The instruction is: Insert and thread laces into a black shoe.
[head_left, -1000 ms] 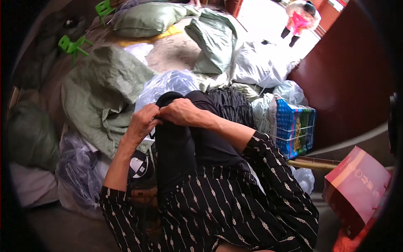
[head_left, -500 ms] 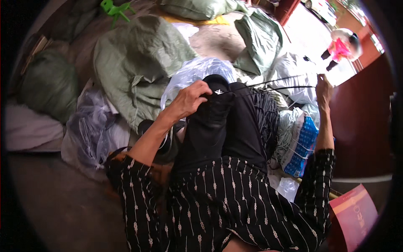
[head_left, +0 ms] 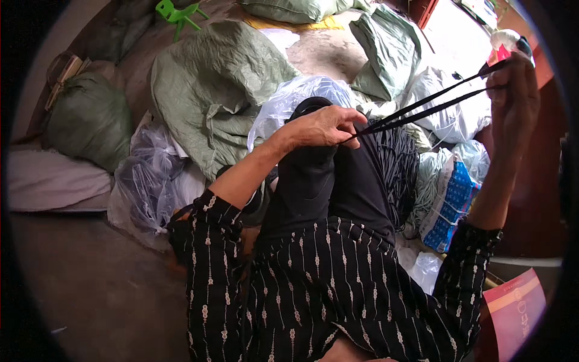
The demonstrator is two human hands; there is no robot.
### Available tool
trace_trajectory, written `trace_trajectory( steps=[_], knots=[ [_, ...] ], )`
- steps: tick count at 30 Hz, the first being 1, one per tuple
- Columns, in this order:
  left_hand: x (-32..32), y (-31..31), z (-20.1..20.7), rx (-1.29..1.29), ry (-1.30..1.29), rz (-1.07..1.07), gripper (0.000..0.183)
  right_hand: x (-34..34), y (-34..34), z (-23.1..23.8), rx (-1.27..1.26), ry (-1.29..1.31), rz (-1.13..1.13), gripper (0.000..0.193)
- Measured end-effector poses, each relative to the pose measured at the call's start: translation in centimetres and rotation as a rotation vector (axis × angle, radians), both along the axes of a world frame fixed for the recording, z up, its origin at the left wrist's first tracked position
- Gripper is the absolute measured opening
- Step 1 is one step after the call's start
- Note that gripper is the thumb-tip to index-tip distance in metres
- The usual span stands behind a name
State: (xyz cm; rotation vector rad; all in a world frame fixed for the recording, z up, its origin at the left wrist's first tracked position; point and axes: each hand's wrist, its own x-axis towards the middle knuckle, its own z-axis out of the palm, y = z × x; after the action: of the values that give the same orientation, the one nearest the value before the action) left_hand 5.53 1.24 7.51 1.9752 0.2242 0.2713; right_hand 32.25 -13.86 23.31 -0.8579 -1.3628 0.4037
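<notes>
Both hands are on the black cord (head_left: 386, 124) right now, so no free hand to speak of. Left hand (head_left: 329, 125) is down over the knees of the dark trousers (head_left: 301, 193), thumb and fingers pinching where the strands come together; the exact hold is partly tucked behind the fingers, so don't ask which fingertip is doing what. Right hand (head_left: 515, 90) is up and well out to the side, fingers closed on the other end. Between them run two strands, near each other at the left hand and spreading toward the right one, pretty much straight, so it looks taut. Can't tell if that's one loop or two separate lengths. Step in hand, at a guess: drawing the cord out and straightening it. Next move, imo, calls for a firm pinch on the left and an even pull on the right, with the strands clear of each other and of the bundle of black cords (head_left: 398, 175) just beside the legs, because those look like an easy snag. Past that bundle there's a pale bunch of cord (head_left: 429, 178) next to a blue package (head_left: 449, 205), and a big green sack (head_left: 223, 72) lies slumped beyond the left forearm.
</notes>
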Motion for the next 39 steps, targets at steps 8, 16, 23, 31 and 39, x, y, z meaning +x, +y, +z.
trace_trajectory(
  steps=[8,16,23,31,39],
  knots=[
    [-10.6,6.4,-2.7,-0.716,-0.633,0.643,0.021,8.0,0.7,-19.2,-0.232,0.931,0.057,0.023],
    [-20.4,12.9,-6.0,-1.229,-0.822,0.872,0.020,13.9,0.1,-32.1,-0.328,1.277,0.366,0.018],
    [-26.7,14.7,-4.3,-1.040,-0.893,1.208,0.019,1.5,3.8,-25.7,-0.455,0.507,-0.087,0.026],
    [-28.4,8.6,-6.5,-0.404,-0.533,1.261,0.020,-9.8,5.3,-22.5,-0.860,-0.292,0.091,0.010],
    [-15.6,3.3,-8.2,-0.143,-0.079,1.130,0.015,-10.7,5.6,-23.9,-0.724,-0.205,-0.086,0.013]
  ],
)
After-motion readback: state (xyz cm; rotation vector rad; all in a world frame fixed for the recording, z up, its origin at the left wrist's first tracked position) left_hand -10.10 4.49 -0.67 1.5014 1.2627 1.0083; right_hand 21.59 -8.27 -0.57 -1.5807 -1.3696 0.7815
